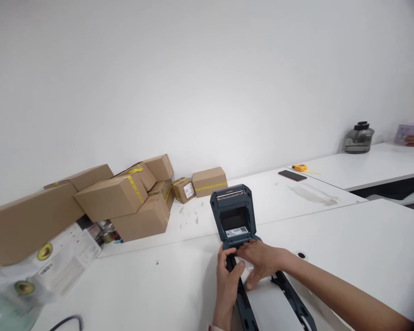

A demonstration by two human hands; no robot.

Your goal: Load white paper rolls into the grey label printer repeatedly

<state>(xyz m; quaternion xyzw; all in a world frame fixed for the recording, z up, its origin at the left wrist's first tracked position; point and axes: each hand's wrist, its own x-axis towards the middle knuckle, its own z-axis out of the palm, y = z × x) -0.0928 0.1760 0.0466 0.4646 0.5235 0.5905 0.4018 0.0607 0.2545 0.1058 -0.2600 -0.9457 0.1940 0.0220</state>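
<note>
Right hand [260, 258] spread on smooth white paper [272, 303]; left hand [227, 279], thumb parted from fingers, at boxy printer [232, 207].

Boxes [112, 199] crowd the left of the bench's [148, 289] far edge, avocado-printed packages [69, 266] in front. A phone [292, 175] lies by the far right corner, a tape measure [299, 168] beside it; a jug [359, 139] stands near the neighbouring table's [393, 158] far edge.

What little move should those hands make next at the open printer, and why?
Perhaps the right hand should settle the white paper squarely in the printer while the left hand steadies it: the lid stands open, and both hands are at the paper.
</note>
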